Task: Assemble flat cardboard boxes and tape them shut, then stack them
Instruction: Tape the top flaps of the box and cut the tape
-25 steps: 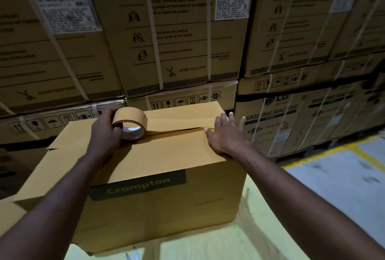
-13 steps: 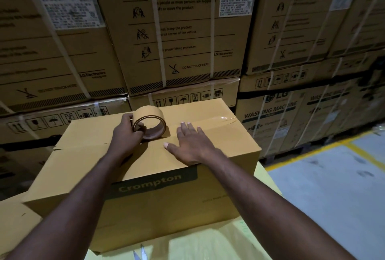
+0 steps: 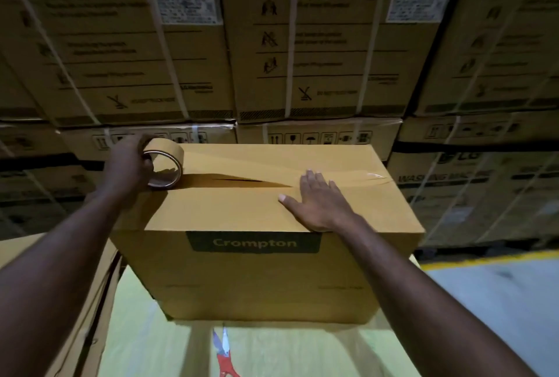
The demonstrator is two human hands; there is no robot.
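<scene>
A brown "Crompton" cardboard box (image 3: 257, 274) stands on a yellow-green surface in front of me. My left hand (image 3: 128, 165) grips a roll of brown tape (image 3: 165, 166) at the box top's left end. A strip of tape (image 3: 272, 165) runs from the roll rightwards along the seam between the top flaps to the right edge. The seam gapes a little near the middle. My right hand (image 3: 317, 201) lies flat on the near flap beside the seam, its fingers straight and pressing down.
Red-handled scissors (image 3: 225, 355) lie on the yellow-green surface (image 3: 151, 343) below the box. Flat cardboard (image 3: 90, 301) is stacked at the left. A wall of strapped large cartons (image 3: 302, 44) rises close behind. Grey floor with a yellow line (image 3: 484, 258) shows at the right.
My left hand pulled the tape roll leftwards along the seam to the box's left end, laying out more tape. My right hand slid right along the flap, still flat.
</scene>
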